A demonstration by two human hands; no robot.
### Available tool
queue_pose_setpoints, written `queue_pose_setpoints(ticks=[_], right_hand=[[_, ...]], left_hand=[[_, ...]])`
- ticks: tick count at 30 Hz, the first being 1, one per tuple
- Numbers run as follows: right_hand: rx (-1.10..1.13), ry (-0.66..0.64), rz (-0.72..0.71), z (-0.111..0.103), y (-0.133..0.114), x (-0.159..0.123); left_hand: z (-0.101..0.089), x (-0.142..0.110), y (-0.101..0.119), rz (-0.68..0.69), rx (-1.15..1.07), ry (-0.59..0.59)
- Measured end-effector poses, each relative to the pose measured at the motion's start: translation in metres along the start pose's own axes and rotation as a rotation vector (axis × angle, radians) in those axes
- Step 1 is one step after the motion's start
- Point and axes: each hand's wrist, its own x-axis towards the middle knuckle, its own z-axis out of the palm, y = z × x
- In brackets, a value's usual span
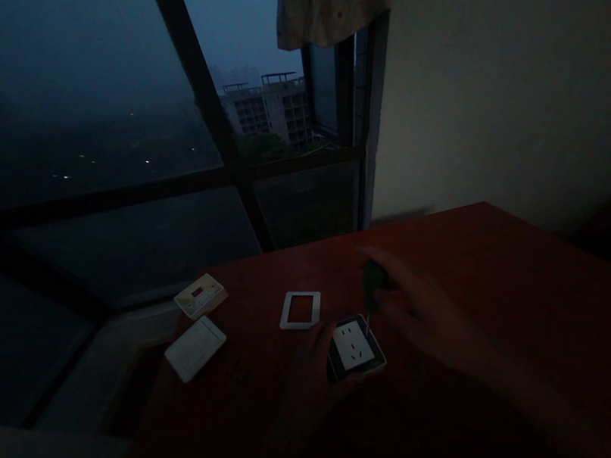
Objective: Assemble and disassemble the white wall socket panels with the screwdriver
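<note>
A wall socket (353, 344) with a white face and a dark surround lies on the red-brown table. My left hand (318, 369) grips it from the left side, fingers at its far edge and thumb along the near edge. In my right hand (414, 304) is a screwdriver (373, 284) with a dark green handle, closed in the fingers. Its shaft points down, and the tip meets the socket's right edge near the upper corner. Just beyond the socket lies a white square frame (317, 307). Dim light blurs the finger details.
On the left of the table (456, 237) lie a white back box (201, 297) and a white switch plate (195, 348). Small dark bits (240, 373), too dim to name, lie near them. Windows (135, 239) border the far side, and a pale wall (490, 79) stands at right.
</note>
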Motion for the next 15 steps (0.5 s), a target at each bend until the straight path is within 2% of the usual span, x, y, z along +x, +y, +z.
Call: queue_pose_setpoints(ticks=[2,7,9,15], right_hand=[[-0.001,-0.023,0.040,-0.0017,0.0003,0.0001],[-0.353,0.065,0.192,0.0031,-0.0038,0.0037],[-0.387,0.066,0.191,0.0047,-0.0056,0.0042],[0.033,-0.087,-0.001,-0.0025,-0.0049,0.0011]], left_hand=[[0.0002,0.0000,-0.0001,-0.003,-0.007,0.000],[0.0003,-0.0002,-0.0008,-0.009,-0.006,-0.004],[0.0006,0.0001,-0.0014,-0.008,0.003,-0.009],[0.0035,0.0010,-0.0059,0.011,0.002,0.000]])
